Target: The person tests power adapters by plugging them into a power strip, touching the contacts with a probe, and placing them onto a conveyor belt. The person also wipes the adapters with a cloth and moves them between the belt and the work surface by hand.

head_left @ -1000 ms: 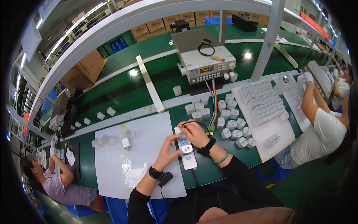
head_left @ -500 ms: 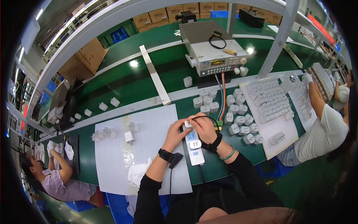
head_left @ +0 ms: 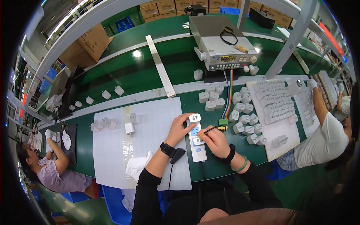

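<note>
"Why is the right hand (head_left: 217, 144) pinching that cable (head_left: 211, 128)?"

"Its fingers are gripping the end at the lower charger (head_left: 198, 142), probably for control. The left hand (head_left: 177, 132) is curving open beside the upper charger (head_left: 194, 117), perhaps steadying the strip (head_left: 199, 155)."

"Where's the strip sitting?"

"It's lying on the green counter (head_left: 219, 168), just beside the white sheet (head_left: 108, 150). A tester (head_left: 219, 43) is standing behind; co-workers (head_left: 62, 170) are sitting at both sides."

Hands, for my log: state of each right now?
Left hand: curved at the far charger; grip can't be told.
Right hand: closed, holding the cable.
</note>
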`<action>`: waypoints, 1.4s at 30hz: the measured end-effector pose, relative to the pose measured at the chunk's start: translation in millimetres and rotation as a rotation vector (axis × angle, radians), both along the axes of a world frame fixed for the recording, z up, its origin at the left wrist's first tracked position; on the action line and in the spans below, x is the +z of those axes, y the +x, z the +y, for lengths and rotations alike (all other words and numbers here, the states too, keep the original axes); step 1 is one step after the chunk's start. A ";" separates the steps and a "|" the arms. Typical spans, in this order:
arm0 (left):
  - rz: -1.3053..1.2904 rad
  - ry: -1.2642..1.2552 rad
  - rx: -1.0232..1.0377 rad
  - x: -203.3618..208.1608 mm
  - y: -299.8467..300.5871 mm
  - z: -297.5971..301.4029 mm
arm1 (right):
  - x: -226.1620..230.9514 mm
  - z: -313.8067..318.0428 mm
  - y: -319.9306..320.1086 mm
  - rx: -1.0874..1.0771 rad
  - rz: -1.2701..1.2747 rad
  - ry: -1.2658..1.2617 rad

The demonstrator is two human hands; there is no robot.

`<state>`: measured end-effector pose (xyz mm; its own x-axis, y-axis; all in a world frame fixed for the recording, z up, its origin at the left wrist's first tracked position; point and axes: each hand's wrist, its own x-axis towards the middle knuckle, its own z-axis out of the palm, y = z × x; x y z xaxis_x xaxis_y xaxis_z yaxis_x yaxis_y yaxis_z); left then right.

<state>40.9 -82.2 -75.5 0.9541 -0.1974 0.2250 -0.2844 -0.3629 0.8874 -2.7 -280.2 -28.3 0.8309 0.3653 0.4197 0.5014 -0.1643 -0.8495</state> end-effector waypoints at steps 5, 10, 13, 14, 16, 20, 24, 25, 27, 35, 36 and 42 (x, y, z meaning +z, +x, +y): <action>0.018 -0.003 0.012 0.9 -1.7 3.7 | -1.8 0.7 -10.3 -0.030 0.017 -0.105; 0.009 -0.241 0.073 1.7 3.1 7.2 | -8.1 -0.1 -12.2 0.019 0.054 -0.159; -0.258 -0.276 0.149 52.2 64.1 9.7 | -10.1 -5.1 -9.9 0.035 0.172 -0.137; -0.311 -0.014 0.157 71.2 85.6 17.0 | -11.7 -7.1 -11.3 0.051 0.168 -0.131; -0.313 0.273 0.154 82.6 128.7 23.5 | -15.4 -5.8 -6.7 0.091 0.116 -0.082; -0.204 0.777 0.162 43.3 189.4 38.7 | -15.3 5.6 -5.4 0.152 0.095 -0.024; -0.117 0.871 0.075 37.1 203.5 29.1 | -10.2 -4.9 -3.1 0.131 0.134 -0.089; -0.087 0.808 0.047 42.0 203.3 29.9 | -9.6 -7.5 -2.7 0.132 0.148 -0.116; -0.054 0.836 0.082 65.3 207.7 54.0 | -9.0 -11.1 -3.9 0.127 0.166 -0.112; 0.551 1.970 0.646 16.2 220.7 214.4 | -0.4 -3.1 -7.4 0.181 0.205 -0.059; 0.775 1.912 0.680 12.7 215.2 229.7 | -3.8 -0.5 -7.8 0.188 0.195 -0.049; 0.128 1.428 0.400 55.7 179.0 179.9 | -12.6 -5.7 -6.1 0.137 0.137 -0.103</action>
